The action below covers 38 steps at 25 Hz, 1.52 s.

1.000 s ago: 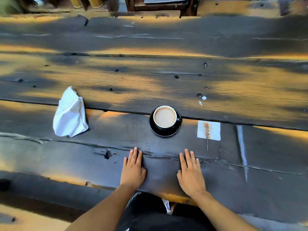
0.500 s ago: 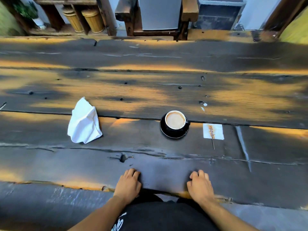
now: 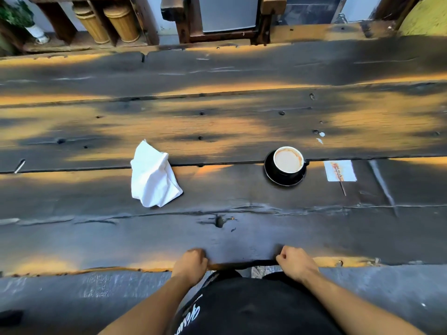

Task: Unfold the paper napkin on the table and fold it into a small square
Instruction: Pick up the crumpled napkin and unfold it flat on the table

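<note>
**Napkin untouched; both of your hands curled at the near edge of the table**

Your left hand sits at the near edge of the wooden table, fingers curled into a loose fist with nothing inside it. Your right hand sits at the same edge, a little apart from the left, also curled closed and holding nothing. Both forearms run down toward the bottom of the view, on either side of your black apron.

The white paper napkin lies on the table, ahead of your left hand and to its left, well apart from both hands. It is crumpled and partly bunched, not flat, with one corner pointing away from you. It straddles the seam between two planks.

To the right of the napkin, ahead of your right hand, a black cup of milky coffee stands on a black saucer. Just beyond the saucer to the right lies a small flat paper square with a stained stick across it.

Past the far edge of the table, two wooden canisters stand by a dark post, and a potted plant shows at far left.
</note>
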Available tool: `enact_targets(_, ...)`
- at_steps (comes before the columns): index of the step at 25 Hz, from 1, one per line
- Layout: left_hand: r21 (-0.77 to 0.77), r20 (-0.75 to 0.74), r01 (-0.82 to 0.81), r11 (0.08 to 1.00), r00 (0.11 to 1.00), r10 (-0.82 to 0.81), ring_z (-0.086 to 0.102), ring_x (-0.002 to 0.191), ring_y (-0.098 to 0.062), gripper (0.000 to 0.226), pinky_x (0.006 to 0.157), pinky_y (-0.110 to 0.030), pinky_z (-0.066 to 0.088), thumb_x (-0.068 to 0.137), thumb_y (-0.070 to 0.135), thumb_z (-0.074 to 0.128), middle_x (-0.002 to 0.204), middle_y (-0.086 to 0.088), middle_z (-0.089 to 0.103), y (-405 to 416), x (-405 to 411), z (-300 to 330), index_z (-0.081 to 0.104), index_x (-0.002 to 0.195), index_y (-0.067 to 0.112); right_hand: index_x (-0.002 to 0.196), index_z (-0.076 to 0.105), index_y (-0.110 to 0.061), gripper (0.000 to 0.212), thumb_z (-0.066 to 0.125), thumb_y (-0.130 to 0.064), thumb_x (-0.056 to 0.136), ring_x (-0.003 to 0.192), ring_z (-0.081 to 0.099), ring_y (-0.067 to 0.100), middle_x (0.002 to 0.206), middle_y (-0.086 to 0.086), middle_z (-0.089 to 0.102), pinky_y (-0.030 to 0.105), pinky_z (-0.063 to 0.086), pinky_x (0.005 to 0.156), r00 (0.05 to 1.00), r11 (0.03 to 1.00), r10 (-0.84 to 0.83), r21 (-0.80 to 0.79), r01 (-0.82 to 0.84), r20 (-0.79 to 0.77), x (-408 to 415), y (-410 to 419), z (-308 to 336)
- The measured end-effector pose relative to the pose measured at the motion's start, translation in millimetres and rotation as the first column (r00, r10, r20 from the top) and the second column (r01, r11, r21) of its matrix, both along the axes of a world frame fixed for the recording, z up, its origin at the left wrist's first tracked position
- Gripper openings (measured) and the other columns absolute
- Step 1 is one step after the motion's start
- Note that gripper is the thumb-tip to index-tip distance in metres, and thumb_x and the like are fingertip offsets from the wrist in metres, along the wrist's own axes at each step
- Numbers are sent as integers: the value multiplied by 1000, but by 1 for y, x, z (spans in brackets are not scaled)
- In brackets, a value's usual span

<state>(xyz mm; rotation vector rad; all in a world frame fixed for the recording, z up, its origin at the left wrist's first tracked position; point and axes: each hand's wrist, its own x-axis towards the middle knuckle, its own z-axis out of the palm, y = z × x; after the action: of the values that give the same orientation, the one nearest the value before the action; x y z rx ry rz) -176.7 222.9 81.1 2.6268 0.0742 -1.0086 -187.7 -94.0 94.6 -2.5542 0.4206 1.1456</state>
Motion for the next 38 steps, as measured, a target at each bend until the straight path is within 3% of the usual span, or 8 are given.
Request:
enact_targets(4,26,-77,-40,999,996,42,63,103,-34,21,80,-36,49,94,23,44,110,-13,71,13,2,10,63,94,14,78,58,-22,19,45,-33,87,89,63,24,94,2,70,33,48,70,999,996,33,80,-32,-13,18,14,3)
enact_targets(13,52,-118,-162,986,979,167,61,103,-35,13,75,-34,44,94,26,47,108,-15,69,76,15,19,52,86,17,88,64,-20,22,48,-35,88,94,65,25,102,3,70,35,54,82,989,986,137,101,-132,-49,46,73,4)
enact_targets(21,-28,-108,-161,987,982,157,62,96,-35,21,69,-32,40,93,24,47,103,-15,70,193,75,14,48,73,19,74,56,-21,22,48,-35,90,103,62,29,102,4,70,33,46,81,999,997,-41,60,42,-25,79,186,7)
enact_targets(26,-52,-93,-102,993,991,97,51,80,-31,28,65,-34,35,94,20,45,90,-15,65,237,106,15,42,66,19,69,52,-20,23,49,-30,90,84,63,25,82,4,69,36,51,77,991,986,-132,106,130,11,103,250,11)
enact_targets(29,-71,-92,-133,989,988,127,52,78,-32,28,64,-34,36,94,20,44,79,-11,59,251,123,14,44,66,17,69,51,-21,21,50,-30,87,85,66,26,84,7,71,36,53,76,992,986,-127,109,125,14,119,271,11)
enact_targets(35,-61,37,-230,971,972,233,56,75,-33,25,60,-34,39,94,23,42,70,-6,56,250,174,25,51,74,11,83,63,-20,19,47,-26,89,88,62,25,92,2,69,37,54,78,985,975,-153,173,138,75,167,285,9)
enact_targets(38,-100,183,-218,971,955,233,56,80,-34,17,61,-34,38,94,20,42,82,-5,60,240,218,35,55,86,11,91,65,-22,14,51,-22,90,91,61,23,94,0,69,38,53,81,970,960,-187,240,146,156,199,296,6)
